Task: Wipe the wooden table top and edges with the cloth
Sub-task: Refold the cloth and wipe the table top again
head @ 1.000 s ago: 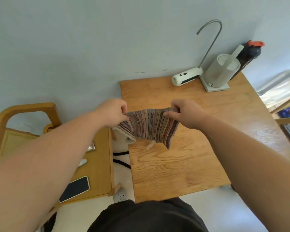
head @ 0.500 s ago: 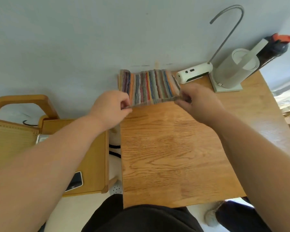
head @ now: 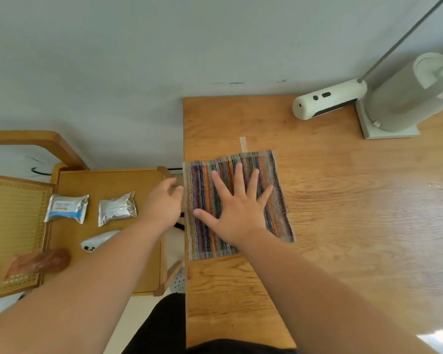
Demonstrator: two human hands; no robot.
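A striped multicoloured cloth (head: 276, 200) lies spread flat on the wooden table (head: 343, 213), along its left edge. My right hand (head: 237, 208) presses on the middle of the cloth with its fingers straight and spread. My left hand (head: 164, 203) hovers just left of the table's left edge, beside the cloth, fingers loosely curled and holding nothing.
A white cylindrical device (head: 327, 99) and a white stand with a thin metal arm (head: 399, 98) sit at the table's far right by the wall. A lower wooden side table (head: 143, 251) on the left holds two foil packets (head: 117, 208), a white gadget and a brown wrapped item.
The cloth, held up by both hands before, now lies flat on the table. My right hand has opened and pressed onto it. My left hand has let go and moved off the left edge.
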